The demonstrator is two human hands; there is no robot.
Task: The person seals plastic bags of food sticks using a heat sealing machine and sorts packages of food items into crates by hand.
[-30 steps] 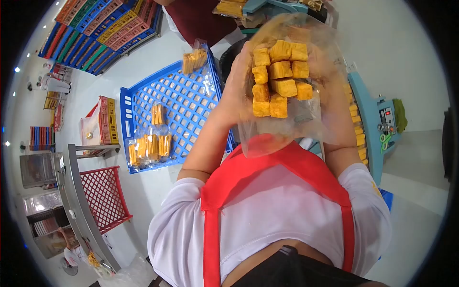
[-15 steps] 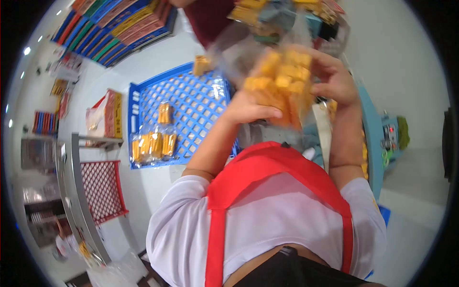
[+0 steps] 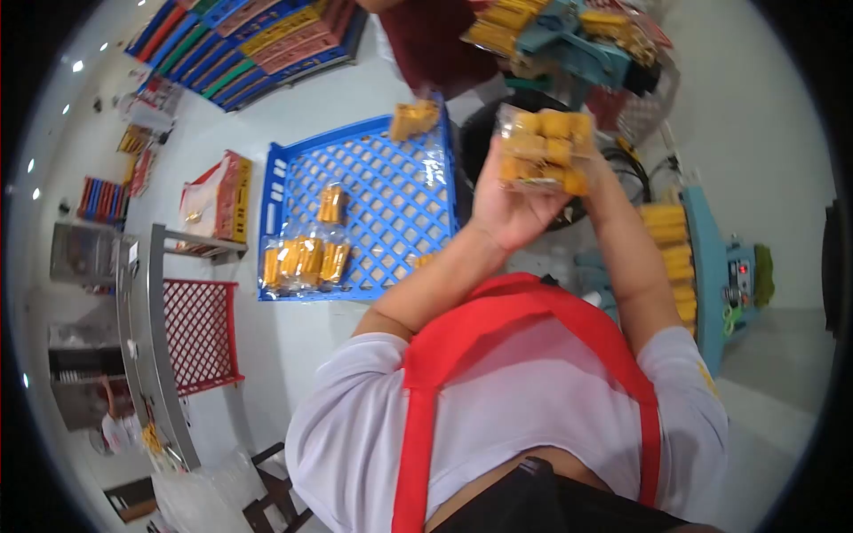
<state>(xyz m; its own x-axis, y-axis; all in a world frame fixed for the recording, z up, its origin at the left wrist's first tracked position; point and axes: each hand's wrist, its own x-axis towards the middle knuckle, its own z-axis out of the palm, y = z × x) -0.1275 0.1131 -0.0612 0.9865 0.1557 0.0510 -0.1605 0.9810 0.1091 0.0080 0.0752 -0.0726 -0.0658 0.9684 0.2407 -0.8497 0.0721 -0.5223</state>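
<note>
Both hands hold up a clear plastic pack of yellow-orange food sticks [image 3: 544, 147], their blunt ends facing me. My left hand [image 3: 514, 206] is closed round its left side and underside. My right hand [image 3: 604, 182] grips the right side; most of its fingers are hidden behind the pack. Left of the hands lies a blue lattice crate [image 3: 373, 191] with several similar packs [image 3: 302, 258] in its near left corner. A single pack [image 3: 331, 204] sits just beyond them, and another pack [image 3: 415, 120] is at the far edge.
On the right stands a teal machine [image 3: 706, 275] with a red display, beside a row of yellow packs [image 3: 668, 253]. A black round tub [image 3: 480, 133] is behind the held pack. Another person in a maroon garment [image 3: 435, 44] stands ahead. Stacked coloured crates [image 3: 249, 44] fill the far left.
The pack, blurred and tilted before, is now steady, higher and turned with its stick ends toward me. Both hands moved away from my body with it. The camera view shifted slightly.
</note>
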